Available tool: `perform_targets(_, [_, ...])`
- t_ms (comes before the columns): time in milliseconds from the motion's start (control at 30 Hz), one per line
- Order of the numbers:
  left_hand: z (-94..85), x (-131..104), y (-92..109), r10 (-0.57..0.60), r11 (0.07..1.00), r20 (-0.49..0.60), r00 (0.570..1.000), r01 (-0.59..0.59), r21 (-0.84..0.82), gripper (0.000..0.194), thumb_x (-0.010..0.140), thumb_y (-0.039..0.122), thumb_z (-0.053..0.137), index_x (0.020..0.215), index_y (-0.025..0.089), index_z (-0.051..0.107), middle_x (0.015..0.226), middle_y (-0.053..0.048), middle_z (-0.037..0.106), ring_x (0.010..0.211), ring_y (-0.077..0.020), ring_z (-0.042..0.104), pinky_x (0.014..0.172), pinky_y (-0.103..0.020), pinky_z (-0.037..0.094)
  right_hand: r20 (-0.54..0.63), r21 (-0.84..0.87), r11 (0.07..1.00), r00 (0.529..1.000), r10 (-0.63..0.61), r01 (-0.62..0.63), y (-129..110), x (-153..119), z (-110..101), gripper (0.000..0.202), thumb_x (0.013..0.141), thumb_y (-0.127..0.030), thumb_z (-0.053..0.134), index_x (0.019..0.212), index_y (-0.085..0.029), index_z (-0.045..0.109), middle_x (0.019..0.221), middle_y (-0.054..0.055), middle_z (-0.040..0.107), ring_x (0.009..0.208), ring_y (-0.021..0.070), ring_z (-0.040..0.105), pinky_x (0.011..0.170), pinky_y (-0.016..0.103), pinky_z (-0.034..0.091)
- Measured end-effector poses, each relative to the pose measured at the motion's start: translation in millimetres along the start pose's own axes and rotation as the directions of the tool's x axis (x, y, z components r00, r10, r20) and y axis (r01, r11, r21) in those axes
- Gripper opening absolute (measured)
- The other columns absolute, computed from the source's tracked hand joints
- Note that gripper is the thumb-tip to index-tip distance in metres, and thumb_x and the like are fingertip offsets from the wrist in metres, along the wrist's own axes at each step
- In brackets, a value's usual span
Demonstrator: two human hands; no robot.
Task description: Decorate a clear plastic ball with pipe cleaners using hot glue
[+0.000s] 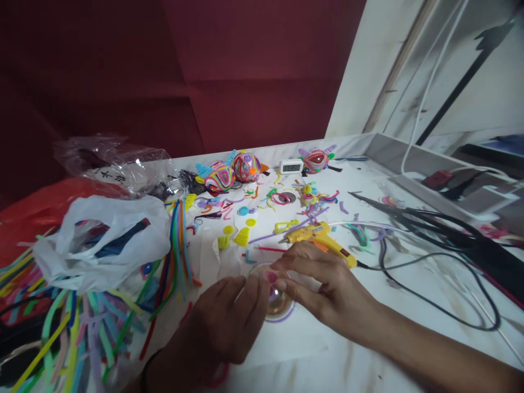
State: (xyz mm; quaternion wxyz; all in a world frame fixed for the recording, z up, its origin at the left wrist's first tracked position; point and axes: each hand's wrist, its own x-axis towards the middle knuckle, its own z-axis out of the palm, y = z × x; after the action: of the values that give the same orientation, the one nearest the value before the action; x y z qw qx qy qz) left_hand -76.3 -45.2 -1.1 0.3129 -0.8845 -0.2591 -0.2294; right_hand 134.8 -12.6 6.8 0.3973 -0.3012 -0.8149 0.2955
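Observation:
My left hand (233, 316) is closed, its thumb and fingers pinched at a small pink pipe-cleaner piece (272, 277). From the other side, my right hand (327, 284) bends its thumb and fingertips onto the same piece. Both hands meet over a clear, round plastic shell (278, 312) with a purple rim, lying on a white sheet (295, 346). My fingers hide part of the shell and of the pink piece. Just beyond my right hand lies a yellow hot glue gun (319, 236), its nozzle pointing left.
Pipe cleaners (180, 240) and a white plastic bag (102, 240) crowd the left. Colourful wrapped balls (220, 177) and a small digital clock (291, 166) stand at the back. Yellow cut pieces (241, 236) lie mid-table. Scissors (376, 203) and a black cable (446, 328) occupy the right.

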Motion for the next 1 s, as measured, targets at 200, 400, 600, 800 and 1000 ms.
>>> perform_targets(200, [-0.5, -0.8, 0.3, 0.012, 1.000, 0.029, 0.999, -0.012, -0.024, 0.026, 0.090, 0.011, 0.043, 0.103, 0.004, 0.064, 0.094, -0.015, 0.073, 0.075, -0.0225, 0.069, 0.059, -0.033, 0.055, 0.018, 0.001, 1.000, 1.000, 0.006, -0.006, 2.5, -0.1, 6.9, 0.014, 0.092, -0.019, 0.056, 0.097, -0.021, 0.069, 0.084, 0.004, 0.061, 0.080, 0.0155, 0.057, 0.069, 0.029, 0.047])
perform_targets(400, [1.1, -2.4, 1.2, -0.008, 0.999, 0.020, 1.000, 0.009, -0.053, 0.028, 0.089, 0.010, 0.041, 0.104, 0.002, 0.063, 0.092, -0.015, 0.073, 0.075, -0.0229, 0.070, 0.058, -0.032, 0.056, 0.017, -0.034, 0.999, 1.000, -0.019, 0.020, 3.0, 0.8, 9.7, 0.014, 0.092, -0.017, 0.053, 0.091, -0.018, 0.067, 0.081, 0.004, 0.057, 0.078, 0.0157, 0.054, 0.067, 0.029, 0.046])
perform_targets(600, [2.3, -3.2, 1.9, -0.023, 0.998, -0.006, 1.000, 0.023, -0.054, 0.028, 0.090, 0.011, 0.040, 0.103, 0.004, 0.064, 0.095, -0.015, 0.074, 0.080, -0.0211, 0.070, 0.063, -0.030, 0.056, 0.003, -0.110, 0.991, 0.997, -0.076, 0.076, 0.6, 0.4, 9.5, 0.014, 0.091, -0.015, 0.052, 0.091, -0.016, 0.067, 0.081, 0.005, 0.056, 0.078, 0.0170, 0.053, 0.068, 0.032, 0.046])
perform_targets(800, [1.0, -3.4, 2.9, -0.037, 0.996, 0.011, 0.999, 0.037, -0.086, 0.028, 0.090, 0.010, 0.041, 0.106, 0.003, 0.063, 0.097, -0.017, 0.073, 0.080, -0.0223, 0.070, 0.063, -0.032, 0.057, 0.001, -0.146, 0.985, 0.996, -0.088, 0.087, -0.1, -0.6, 9.4, 0.018, 0.090, -0.013, 0.051, 0.095, -0.016, 0.067, 0.082, 0.005, 0.056, 0.078, 0.0179, 0.052, 0.068, 0.034, 0.045])
perform_targets(1000, [3.7, -3.8, 2.3, -0.072, 0.987, 0.005, 0.997, 0.072, -0.146, 0.029, 0.091, 0.010, 0.040, 0.107, 0.003, 0.063, 0.098, -0.016, 0.073, 0.082, -0.0216, 0.069, 0.064, -0.031, 0.057, -0.006, -0.175, 0.978, 0.993, -0.115, 0.112, 2.5, -2.0, 10.3, 0.021, 0.091, -0.013, 0.050, 0.099, -0.016, 0.069, 0.081, 0.005, 0.053, 0.076, 0.0184, 0.051, 0.066, 0.035, 0.043])
